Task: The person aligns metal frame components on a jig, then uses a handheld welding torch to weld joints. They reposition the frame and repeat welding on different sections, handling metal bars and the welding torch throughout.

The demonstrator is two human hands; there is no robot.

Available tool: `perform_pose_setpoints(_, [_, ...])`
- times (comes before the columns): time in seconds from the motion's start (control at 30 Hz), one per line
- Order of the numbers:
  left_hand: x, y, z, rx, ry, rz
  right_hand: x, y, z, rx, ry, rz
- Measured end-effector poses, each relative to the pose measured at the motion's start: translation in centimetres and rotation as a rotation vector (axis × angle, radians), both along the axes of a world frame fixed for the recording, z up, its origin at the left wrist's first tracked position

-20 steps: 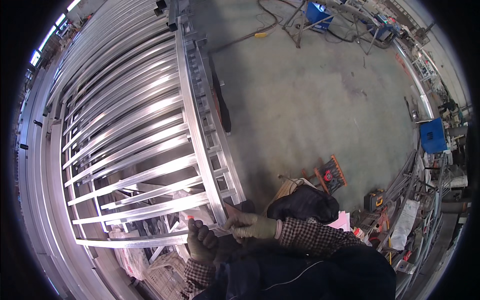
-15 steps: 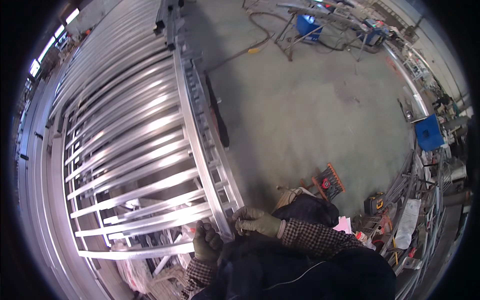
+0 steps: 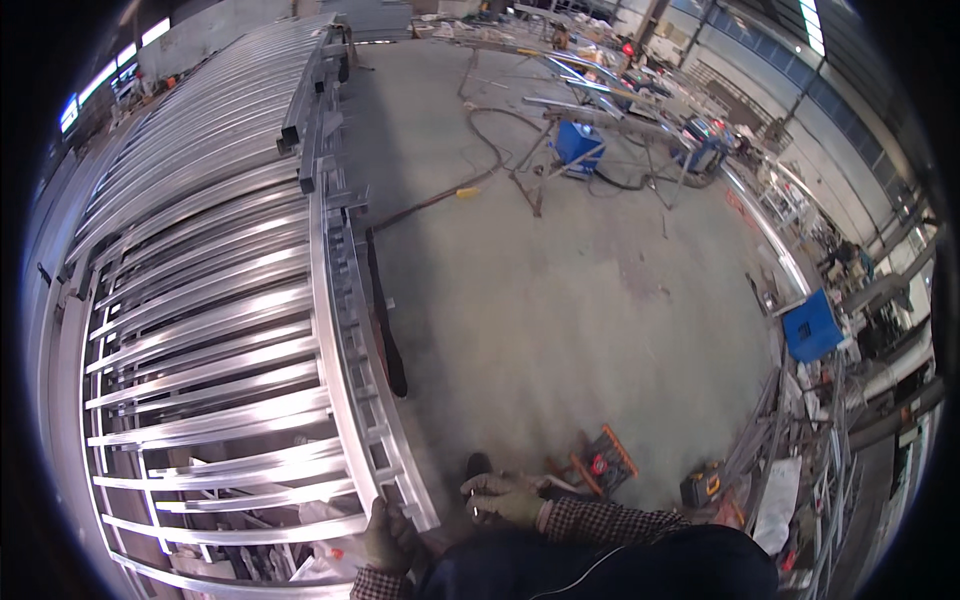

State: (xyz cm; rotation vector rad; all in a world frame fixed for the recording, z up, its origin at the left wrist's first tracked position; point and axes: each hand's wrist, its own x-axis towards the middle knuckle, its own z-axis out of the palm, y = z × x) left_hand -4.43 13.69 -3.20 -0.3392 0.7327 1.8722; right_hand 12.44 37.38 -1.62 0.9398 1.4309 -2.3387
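A silvery metal frame with many parallel bars lies at my left, its long side rail running away from me. My left hand, in a greenish work glove, is closed around the near end of that rail, and its fingers are partly hidden. To its right, past the near corner of the stacked frames, my right hand hovers in a matching glove. Its fingers are curled together, with a small shiny bit showing at the fingertips that is too small to name. Both forearms wear checked sleeves.
An orange-edged rack and a black-and-yellow case stand on the floor to the right. Metal lengths and scrap line the right side, near a blue panel. Farther off, a blue box sits by metal stands, with a hose on the floor.
My view has tilted up, showing more of the far workshop. Both hands now sit lower in the picture; the left has moved from beside the rail onto its near end. The right stays curled.
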Motion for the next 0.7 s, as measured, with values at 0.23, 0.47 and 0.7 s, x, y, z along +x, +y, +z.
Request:
perform_pose_setpoints(0.23, [-1.6,13.2,-2.1,-0.047,-0.22,0.078,-3.9,15.6,-1.1,-0.067,-0.006,0.077])
perform_pose_setpoints(0.47, [-4.1,27.5,-2.2,-0.156,-0.051,-0.172,-5.8,28.0,4.9,0.0,-0.007,-0.486])
perform_pose_setpoints(0.7, [-8.0,39.3,1.0,-0.089,-0.006,-0.415,-7.8,36.2,13.4,-0.021,0.327,-0.705])
